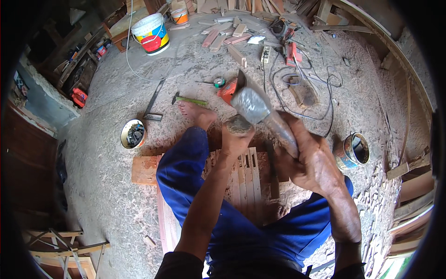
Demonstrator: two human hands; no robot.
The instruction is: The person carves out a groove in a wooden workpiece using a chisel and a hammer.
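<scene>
Gripping hatchet (253,104), tin (353,151) beside right hand (313,165)

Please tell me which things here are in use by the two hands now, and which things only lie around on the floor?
In use:
- axe, gripped by the right hand
- grey stone, held by the left hand against the axe head

Lying about:
- hammer
- tape measure
- steel square
- open tin
- tin of small parts
- bucket
- cables

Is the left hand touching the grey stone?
Touching. In the head view the left hand has its fingers wrapped over the grey stone, with no gap between them.
</scene>
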